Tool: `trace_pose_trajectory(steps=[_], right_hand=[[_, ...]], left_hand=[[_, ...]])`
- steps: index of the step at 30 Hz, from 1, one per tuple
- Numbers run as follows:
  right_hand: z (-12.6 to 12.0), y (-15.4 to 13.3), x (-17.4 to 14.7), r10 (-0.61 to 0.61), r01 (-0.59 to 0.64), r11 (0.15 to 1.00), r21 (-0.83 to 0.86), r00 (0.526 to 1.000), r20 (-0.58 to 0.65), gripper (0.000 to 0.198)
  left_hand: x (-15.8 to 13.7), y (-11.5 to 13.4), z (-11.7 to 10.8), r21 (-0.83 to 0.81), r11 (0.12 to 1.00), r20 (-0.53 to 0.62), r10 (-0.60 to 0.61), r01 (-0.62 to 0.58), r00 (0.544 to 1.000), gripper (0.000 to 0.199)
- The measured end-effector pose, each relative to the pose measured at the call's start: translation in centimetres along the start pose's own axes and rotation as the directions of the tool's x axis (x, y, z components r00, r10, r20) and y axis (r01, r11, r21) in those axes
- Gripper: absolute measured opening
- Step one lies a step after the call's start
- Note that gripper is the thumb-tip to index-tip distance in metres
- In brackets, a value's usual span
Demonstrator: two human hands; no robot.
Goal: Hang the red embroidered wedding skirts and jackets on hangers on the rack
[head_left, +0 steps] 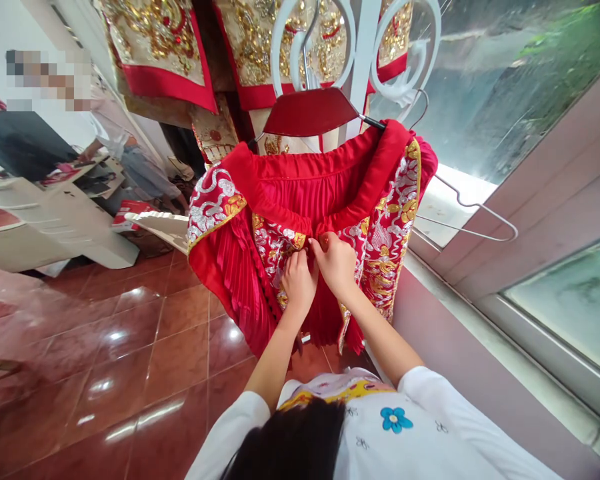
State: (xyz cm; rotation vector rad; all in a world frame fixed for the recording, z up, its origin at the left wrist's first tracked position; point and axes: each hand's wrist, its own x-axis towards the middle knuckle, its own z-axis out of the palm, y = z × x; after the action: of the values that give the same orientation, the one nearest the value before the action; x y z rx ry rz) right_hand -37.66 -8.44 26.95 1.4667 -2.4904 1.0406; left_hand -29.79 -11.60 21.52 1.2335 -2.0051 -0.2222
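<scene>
Fingers (291, 261) of left hand (301, 283) and right hand (336, 263) pinch the red skirt (325, 310) in front. A hard tug could slip its waistband (373, 179) off the hanger (310, 120).

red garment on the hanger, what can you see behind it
Behind the red garment, gold-embroidered cloths with red borders and a white scrollwork stand show above its top, and floor tiles past its left edge. What it covers directly can't be seen.
</scene>
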Motion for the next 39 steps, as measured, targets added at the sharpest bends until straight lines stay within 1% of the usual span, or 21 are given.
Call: trace_pose_trajectory(steps=[3,6,9,12,14,15,17,18,19,21,23,26,28,30,31,33,34,35,36,37,39], right_hand=[[0.2,-0.3,0.7,0.030,-0.028,0.997,-0.077,0.999,0.030,0.034],[0.7,-0.5,1.2,0.056,-0.051,0.991,-0.120,0.998,0.032,0.032],[1.2,-0.7,1.6,0.059,-0.053,0.990,-0.129,0.997,0.042,0.031],[1.7,-0.9,1.6,0.060,-0.053,0.992,-0.113,0.997,0.055,0.031],[2.0,-0.8,1.5,0.059,-0.055,0.996,-0.068,0.996,0.070,0.028],[2.2,-0.6,1.4,0.050,-0.049,0.999,-0.013,0.995,0.081,0.026],[2.6,-0.1,1.0,0.011,-0.027,0.985,0.173,0.995,0.095,0.021],[2.7,0.3,0.7,-0.011,-0.016,0.957,0.289,0.996,0.090,0.020],[2.9,0.8,0.3,-0.030,-0.007,0.915,0.403,0.996,0.084,0.021],[3.0,1.6,-0.8,-0.055,-0.010,0.804,0.595,0.994,0.090,0.023],[2.8,2.2,-2.1,-0.072,-0.060,0.671,0.739,0.987,0.145,0.024],[1.7,2.2,-4.2,-0.114,-0.221,0.425,0.878,0.949,0.294,0.023],[0.8,1.8,-5.2,-0.129,-0.318,0.299,0.900,0.921,0.368,0.025],[0.0,1.6,-5.8,-0.105,-0.376,0.227,0.898,0.908,0.407,0.030],[-0.3,1.6,-6.0,-0.084,-0.391,0.205,0.897,0.906,0.414,0.031],[-0.7,1.8,-6.2,-0.043,-0.391,0.187,0.901,0.913,0.405,0.032],[-0.7,1.9,-6.2,-0.021,-0.375,0.198,0.906,0.922,0.386,0.032],[-0.7,2.1,-6.3,0.000,-0.352,0.226,0.908,0.933,0.361,0.032],[-0.6,2.3,-6.4,0.018,-0.320,0.268,0.909,0.945,0.328,0.031],[-0.5,2.4,-6.6,0.029,-0.281,0.320,0.905,0.957,0.287,0.030],[-0.2,2.5,-7.0,0.020,-0.186,0.432,0.883,0.980,0.196,0.026]], left_hand=[[0.7,-0.6,0.4,0.035,0.999,0.028,-0.023,0.022,0.999,0.025],[0.9,-0.7,0.3,0.005,0.999,0.028,-0.035,0.035,0.999,0.025],[0.4,-0.9,0.1,-0.134,0.990,0.046,-0.037,0.042,0.998,0.016],[-0.6,-1.4,0.1,-0.346,0.933,0.093,-0.073,0.101,0.993,0.012],[-1.3,-2.0,-0.1,-0.432,0.890,0.099,-0.117,0.149,0.988,0.013],[-1.6,-2.3,-0.2,-0.454,0.875,0.098,-0.136,0.166,0.986,0.013],[-2.1,-2.7,-0.5,-0.493,0.848,0.095,-0.173,0.198,0.980,0.012],[-2.3,-2.9,-0.7,-0.541,0.808,0.114,-0.205,0.234,0.972,0.011],[-2.5,-3.0,-0.9,-0.605,0.743,0.155,-0.242,0.286,0.958,0.010],[-3.2,-3.1,-1.3,-0.717,0.564,0.290,-0.295,0.411,0.911,0.013],[-4.0,-2.9,-1.6,-0.750,0.409,0.442,-0.275,0.520,0.854,0.018],[-5.3,-2.4,-1.9,-0.733,0.309,0.569,-0.209,0.606,0.795,0.024],[-5.9,-2.1,-2.0,-0.725,0.260,0.611,-0.184,0.638,0.770,0.026],[-6.1,-1.9,-2.2,-0.729,0.220,0.625,-0.172,0.648,0.761,0.028],[-6.1,-1.9,-2.3,-0.743,0.197,0.615,-0.180,0.640,0.768,0.030],[-5.8,-2.0,-3.0,-0.801,0.163,0.533,-0.241,0.576,0.811,0.034],[-5.5,-2.0,-3.5,-0.839,0.172,0.461,-0.282,0.517,0.842,0.036],[-5.2,-1.9,-4.1,-0.868,0.214,0.374,-0.312,0.449,0.873,0.035],[-4.9,-1.6,-4.8,-0.878,0.290,0.288,-0.317,0.382,0.904,0.033],[-4.5,-1.3,-5.5,-0.865,0.386,0.217,-0.285,0.319,0.934,0.031],[-3.5,-0.3,-6.7,-0.786,0.587,0.122,-0.156,0.191,0.980,0.026]])
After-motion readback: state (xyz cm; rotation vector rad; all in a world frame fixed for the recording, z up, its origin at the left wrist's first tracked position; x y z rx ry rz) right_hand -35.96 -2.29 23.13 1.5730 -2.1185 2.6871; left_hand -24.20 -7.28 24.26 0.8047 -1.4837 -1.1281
